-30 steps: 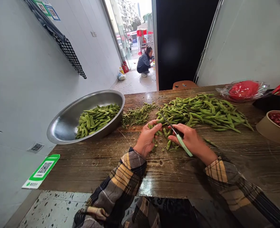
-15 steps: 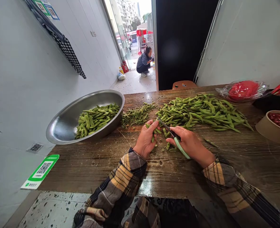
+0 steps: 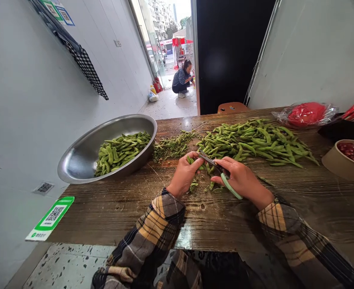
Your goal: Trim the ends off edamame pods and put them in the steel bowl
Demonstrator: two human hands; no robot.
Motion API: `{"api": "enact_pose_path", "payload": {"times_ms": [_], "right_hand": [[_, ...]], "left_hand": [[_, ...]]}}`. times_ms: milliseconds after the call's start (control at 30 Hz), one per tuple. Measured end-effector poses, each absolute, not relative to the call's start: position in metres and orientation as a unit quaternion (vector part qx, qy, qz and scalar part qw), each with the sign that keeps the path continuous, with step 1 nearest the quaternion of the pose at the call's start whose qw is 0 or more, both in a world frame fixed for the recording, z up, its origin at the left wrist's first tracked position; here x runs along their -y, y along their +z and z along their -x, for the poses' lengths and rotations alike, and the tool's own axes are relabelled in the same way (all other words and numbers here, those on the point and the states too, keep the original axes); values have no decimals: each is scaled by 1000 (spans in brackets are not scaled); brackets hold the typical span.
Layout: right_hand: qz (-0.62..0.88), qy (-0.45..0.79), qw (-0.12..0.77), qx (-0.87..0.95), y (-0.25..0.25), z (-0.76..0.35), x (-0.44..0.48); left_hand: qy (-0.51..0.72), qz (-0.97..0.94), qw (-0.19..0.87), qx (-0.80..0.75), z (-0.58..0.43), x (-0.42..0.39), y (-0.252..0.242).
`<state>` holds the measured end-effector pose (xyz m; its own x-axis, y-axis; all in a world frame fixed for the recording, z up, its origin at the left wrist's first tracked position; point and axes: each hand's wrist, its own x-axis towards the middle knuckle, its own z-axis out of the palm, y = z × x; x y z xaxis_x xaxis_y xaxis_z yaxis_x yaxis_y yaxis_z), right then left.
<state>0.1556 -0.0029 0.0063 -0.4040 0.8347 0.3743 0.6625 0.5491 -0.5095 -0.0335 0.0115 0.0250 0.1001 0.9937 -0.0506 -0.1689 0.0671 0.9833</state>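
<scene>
Green edamame pods (image 3: 190, 159) are pinched in my left hand (image 3: 184, 172), partly hidden by its fingers. My right hand (image 3: 239, 178) is closed around scissors (image 3: 229, 186) with pale green handles. Their dark blades point up and left, with the tips beside my left fingertips. Beyond my hands spreads a large pile of edamame pods (image 3: 255, 140). Small trimmed bits (image 3: 175, 145) lie in a heap left of that pile. A wide steel bowl (image 3: 77, 152) at the left, tilted in view, holds more pods (image 3: 121, 154).
The wooden table (image 3: 128, 216) carries a green QR-code card (image 3: 51, 218) at its left edge. Toward the right are a red item in clear plastic (image 3: 307, 114) and a paper bowl (image 3: 342, 166) of dark red pieces. A person (image 3: 182, 79) squats by the doorway.
My left hand has turned slightly, its fingers covering more of the pods. The scissors stay close to my left fingertips, their blades shifted a little. The pile and bowl look the same.
</scene>
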Motion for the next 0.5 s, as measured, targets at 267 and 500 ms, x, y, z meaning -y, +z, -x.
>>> {"api": "enact_pose_path", "payload": {"times_ms": [267, 500], "right_hand": [[462, 154, 290, 824, 10, -155, 4], [428, 176, 292, 837, 6, -158, 1]], "left_hand": [[443, -579, 498, -469, 34, -10, 27], [439, -618, 460, -462, 34, -10, 29]]}}
